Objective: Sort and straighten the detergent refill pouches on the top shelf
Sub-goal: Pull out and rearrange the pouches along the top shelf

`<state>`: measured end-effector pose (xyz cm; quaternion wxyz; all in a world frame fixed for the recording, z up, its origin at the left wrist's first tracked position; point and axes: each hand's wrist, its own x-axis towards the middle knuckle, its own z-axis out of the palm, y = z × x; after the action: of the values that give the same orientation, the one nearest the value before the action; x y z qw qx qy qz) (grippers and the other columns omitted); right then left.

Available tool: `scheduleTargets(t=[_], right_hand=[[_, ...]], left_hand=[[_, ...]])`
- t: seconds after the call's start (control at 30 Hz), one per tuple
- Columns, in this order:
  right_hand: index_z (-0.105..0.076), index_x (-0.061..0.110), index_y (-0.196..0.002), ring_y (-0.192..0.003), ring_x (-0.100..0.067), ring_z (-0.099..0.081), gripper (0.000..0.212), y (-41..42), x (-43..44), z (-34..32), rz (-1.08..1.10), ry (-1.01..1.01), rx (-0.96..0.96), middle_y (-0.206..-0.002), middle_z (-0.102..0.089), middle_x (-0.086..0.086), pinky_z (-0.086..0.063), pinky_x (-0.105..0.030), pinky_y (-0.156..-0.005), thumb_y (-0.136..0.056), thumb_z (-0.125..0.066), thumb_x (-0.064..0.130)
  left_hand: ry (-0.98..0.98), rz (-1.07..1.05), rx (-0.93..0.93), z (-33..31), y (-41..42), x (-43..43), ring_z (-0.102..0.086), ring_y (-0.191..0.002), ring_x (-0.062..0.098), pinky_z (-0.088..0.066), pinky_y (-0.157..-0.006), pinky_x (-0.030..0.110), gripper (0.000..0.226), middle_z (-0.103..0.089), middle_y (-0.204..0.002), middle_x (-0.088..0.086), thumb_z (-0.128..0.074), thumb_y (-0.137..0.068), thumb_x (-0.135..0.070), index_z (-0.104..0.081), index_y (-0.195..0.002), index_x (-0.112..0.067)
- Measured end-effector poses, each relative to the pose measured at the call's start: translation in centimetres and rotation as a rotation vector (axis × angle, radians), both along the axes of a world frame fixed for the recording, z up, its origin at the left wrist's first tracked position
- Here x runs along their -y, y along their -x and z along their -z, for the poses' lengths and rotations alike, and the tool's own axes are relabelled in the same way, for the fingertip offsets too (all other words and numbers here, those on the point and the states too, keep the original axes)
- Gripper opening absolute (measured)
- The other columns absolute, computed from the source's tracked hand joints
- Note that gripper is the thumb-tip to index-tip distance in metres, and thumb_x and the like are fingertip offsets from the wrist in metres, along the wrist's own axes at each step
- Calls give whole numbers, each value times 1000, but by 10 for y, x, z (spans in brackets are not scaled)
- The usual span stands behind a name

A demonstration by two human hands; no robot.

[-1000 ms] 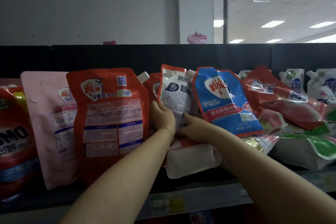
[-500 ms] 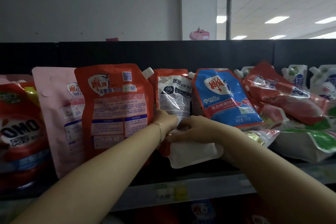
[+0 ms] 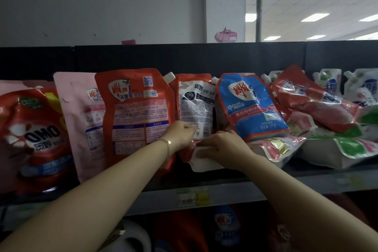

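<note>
Refill pouches crowd the top shelf [image 3: 319,180]. An upright red pouch with a white label [image 3: 196,104] stands in the middle, between a big orange-red pouch [image 3: 135,108] and a leaning blue pouch [image 3: 251,106]. My left hand [image 3: 180,135] grips the white-labelled pouch at its lower edge. Just to its right, my right hand [image 3: 221,145] pinches the top edge of a white pouch [image 3: 202,161] that lies flat beneath and juts over the shelf front. A pink pouch [image 3: 79,112] and a red OMO pouch [image 3: 32,135] stand at the left.
At the right lies a jumbled pile: a red pouch [image 3: 313,100] on its side, a green and white bag [image 3: 347,149], and white spouted pouches [image 3: 331,84] behind. A black back panel [image 3: 204,57] closes the shelf. A price tag [image 3: 192,196] sits on the front rail.
Both hands slid down from the middle of the white-labelled pouch to its lower edge. That pouch went from tilted to upright. My right hand took hold of the flat white pouch.
</note>
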<state>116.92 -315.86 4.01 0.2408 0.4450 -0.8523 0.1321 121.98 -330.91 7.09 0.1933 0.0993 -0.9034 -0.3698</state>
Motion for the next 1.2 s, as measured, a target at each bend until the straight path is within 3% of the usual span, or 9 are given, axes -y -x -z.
scheduleTargets(t=[0.13, 0.23, 0.37, 0.43, 0.53, 0.67, 0.83, 0.93, 1.2], right_hand=[[-65, 24, -68, -73, -21, -61, 41, 4, 8, 7, -8, 224, -155, -71, -66, 3, -38, -33, -72, -88, -47, 55], [-53, 21, -52, -51, -19, -55, 40, -7, 11, 1, -12, 399, -335, -51, -54, 4, -31, -26, -60, -84, -59, 45], [-55, 21, -52, -45, -17, -52, 36, -19, 11, -3, -22, 392, -424, -48, -54, 6, -28, -23, -62, -83, -63, 39], [-55, 21, -53, -44, -17, -52, 37, -20, 9, -3, -33, 385, -414, -48, -53, 6, -28, -24, -62, -84, -62, 40], [-56, 20, -53, -44, -19, -52, 37, -24, 9, -8, -37, 383, -426, -48, -55, 5, -28, -24, -62, -84, -62, 40], [-62, 19, -56, -44, -20, -53, 36, -32, 4, -20, -48, 377, -420, -50, -57, 3, -28, -23, -60, -85, -61, 40], [-66, 18, -71, -63, -22, -55, 39, -45, -6, -39, -9, 311, -281, -67, -62, -1, -29, -28, -58, -94, -54, 47], [-68, 18, -78, -64, -16, -51, 40, -45, -7, -54, 6, 289, -177, -71, -59, 3, -35, -29, -57, -94, -50, 50], [-53, 23, -60, -58, -12, -49, 42, -36, -1, -95, 12, 236, -90, -61, -49, 6, -38, -29, -53, -95, -51, 46]], left_hand=[[119, -153, -127, 11, -31, 8, -53, -73, 17, -37, -65, 26, 30, -55, -74, -1, -48, -98, -35, -58, -81, -12], [68, -187, -38, 14, -47, 7, -51, -59, 18, -35, -52, 27, 44, -54, -67, 3, -43, -99, -40, -51, -66, -13], [-512, -40, 283, 16, -68, -3, -63, -47, 19, -46, -41, 18, 61, -67, -76, 13, -30, -96, -61, -56, -103, -6], [-770, 78, 337, 20, -70, -7, -64, -55, 23, -49, -42, 19, 67, -69, -65, 12, -31, -95, -62, -63, -95, -4], [-1120, 203, 271, 22, -62, -12, -64, -80, 36, -56, -49, 29, 53, -70, -89, 20, -47, -93, -53, -64, -108, -5], [-1233, 298, 262, 19, -53, -22, -59, -104, 41, -60, -62, 41, 45, -66, -114, 21, -52, -91, -45, -64, -116, -10], [-1305, 332, 257, 2, -48, -26, -68, -73, 42, -58, -48, 43, 36, -69, -84, 25, -43, -97, -29, -62, -99, 1], [-1346, 276, 226, -10, -39, -25, -63, -82, 38, -56, -50, 44, 32, -64, -93, 22, -44, -97, -26, -59, -104, 1], [-1493, 265, 168, -39, -34, -22, -63, -79, 39, -55, -50, 46, 36, -66, -85, 29, -51, -95, -24, -62, -94, 10]])
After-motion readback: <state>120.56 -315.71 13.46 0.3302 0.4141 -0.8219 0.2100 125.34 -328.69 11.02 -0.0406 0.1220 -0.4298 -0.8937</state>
